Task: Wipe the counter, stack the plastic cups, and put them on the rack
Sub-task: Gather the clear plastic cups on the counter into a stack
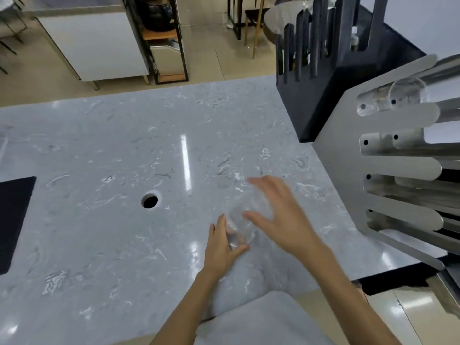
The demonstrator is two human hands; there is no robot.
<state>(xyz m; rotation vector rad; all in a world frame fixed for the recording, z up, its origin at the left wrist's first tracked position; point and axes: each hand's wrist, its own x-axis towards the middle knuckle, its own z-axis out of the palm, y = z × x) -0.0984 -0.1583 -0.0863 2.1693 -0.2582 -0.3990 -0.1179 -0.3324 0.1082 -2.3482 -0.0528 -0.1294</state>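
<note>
On the grey marble counter, my left hand grips a clear plastic cup from its left side, thumb underneath. My right hand hovers over the cup with fingers spread and blurred; it touches the cup's far side at most lightly, and I cannot tell if it holds anything. The silver metal rack with long prongs stands at the right edge of the counter. Another clear cup rests on the rack's upper prongs.
A black slotted holder stands behind the rack. A round hole is cut in the counter's middle, and a dark cutout lies at the left edge. White cabinets and a shelf unit stand on the floor beyond.
</note>
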